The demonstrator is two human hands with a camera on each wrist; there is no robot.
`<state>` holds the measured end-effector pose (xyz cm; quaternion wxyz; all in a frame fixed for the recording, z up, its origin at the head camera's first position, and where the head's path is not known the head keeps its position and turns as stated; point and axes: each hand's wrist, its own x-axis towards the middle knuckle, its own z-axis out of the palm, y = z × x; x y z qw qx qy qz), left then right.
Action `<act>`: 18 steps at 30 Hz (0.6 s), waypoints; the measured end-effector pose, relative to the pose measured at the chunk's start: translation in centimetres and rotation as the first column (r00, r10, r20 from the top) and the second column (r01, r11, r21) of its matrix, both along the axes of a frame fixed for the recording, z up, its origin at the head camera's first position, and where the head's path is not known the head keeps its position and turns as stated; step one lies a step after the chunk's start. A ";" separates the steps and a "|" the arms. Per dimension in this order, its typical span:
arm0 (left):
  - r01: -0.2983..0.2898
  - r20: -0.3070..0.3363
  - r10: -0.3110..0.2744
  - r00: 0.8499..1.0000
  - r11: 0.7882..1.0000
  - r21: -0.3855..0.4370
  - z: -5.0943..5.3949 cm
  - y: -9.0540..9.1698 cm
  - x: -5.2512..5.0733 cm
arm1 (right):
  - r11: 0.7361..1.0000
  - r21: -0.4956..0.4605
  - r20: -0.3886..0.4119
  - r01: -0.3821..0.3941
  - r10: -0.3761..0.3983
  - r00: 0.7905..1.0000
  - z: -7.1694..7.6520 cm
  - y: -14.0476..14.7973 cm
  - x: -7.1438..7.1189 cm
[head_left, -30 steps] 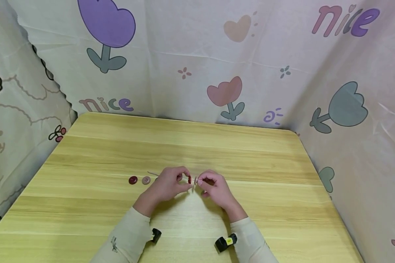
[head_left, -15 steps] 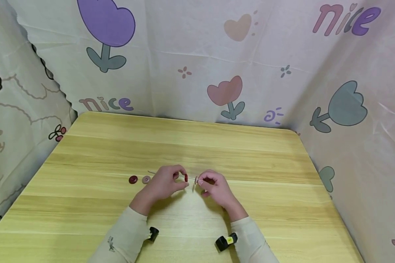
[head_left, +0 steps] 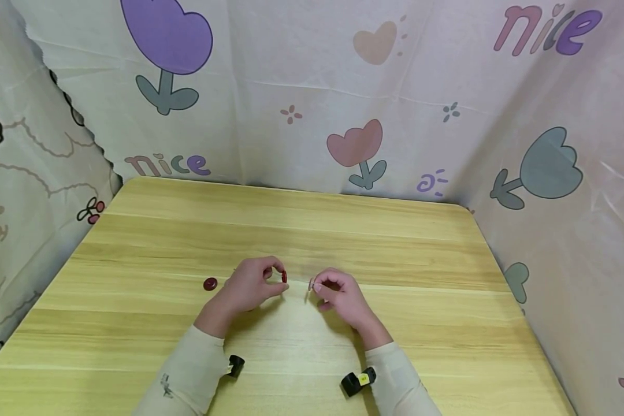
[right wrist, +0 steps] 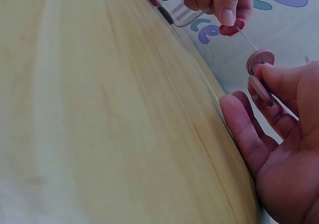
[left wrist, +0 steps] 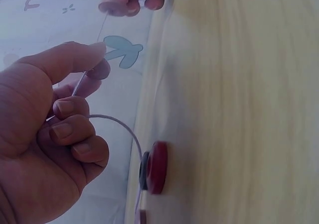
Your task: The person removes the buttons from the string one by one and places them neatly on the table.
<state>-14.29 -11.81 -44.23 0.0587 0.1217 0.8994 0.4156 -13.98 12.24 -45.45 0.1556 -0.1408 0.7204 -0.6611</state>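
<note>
A pale wood-grain table top (head_left: 312, 231) is backed by patterned cloth (head_left: 301, 69), on which tulips, hearts and the word "nice" are printed across the upper half of the head frame. Just left of lower centre in that frame, a red button (head_left: 284, 277) is pinched on edge between the thumb and forefinger of the left hand (head_left: 249, 284). Right of it, across a short gap, an upper pinkish-brown button (right wrist: 260, 60) and a lower pinkish-brown button (right wrist: 260, 90) are held at the thumb and fingertips of the right hand (head_left: 340, 294). A dark red button (head_left: 210, 283) is seen lying flat on the table, left of the left hand. In the right wrist view, the two pinkish-brown buttons are separately distinguished, and a thin cord (right wrist: 246, 39) is seen stretched taut between the red button and the upper one; in the head view this detail is too small to be read. In the left wrist view, the remaining left fingers are found curled, with a slack loop of the cord drooping towards lower centre, where a dark greenish button (left wrist: 144, 170) is seen beside the dark red one. In the head view that area is screened by the left hand. Black devices (head_left: 359, 381) are worn at both light sleeves (head_left: 403, 375).
</note>
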 end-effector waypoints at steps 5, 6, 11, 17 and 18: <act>0.001 -0.015 0.000 1.000 0.999 0.036 0.3 -0.7 0.0 | 1.000 -0.006 0.007 -0.009 0.009 1.000 -0.3 0.1 -0.1; -0.005 -0.011 0.005 1.000 0.999 0.034 0.3 -0.8 0.0 | 1.000 -0.007 0.011 -0.009 0.009 1.000 -0.3 0.1 -0.1; -0.026 0.005 0.026 1.000 1.000 0.009 0.3 -1.4 0.0 | 1.000 -0.015 0.022 -0.010 0.011 1.000 -0.5 0.1 -0.1; -0.042 -0.004 0.042 0.999 0.999 0.004 0.5 -2.2 -0.1 | 0.999 -0.035 0.028 -0.020 0.021 0.999 -0.2 0.2 0.0; -0.044 -0.004 0.044 0.999 0.999 0.003 0.5 -2.3 -0.1 | 0.999 -0.038 0.032 -0.020 0.021 0.999 -0.1 0.2 0.0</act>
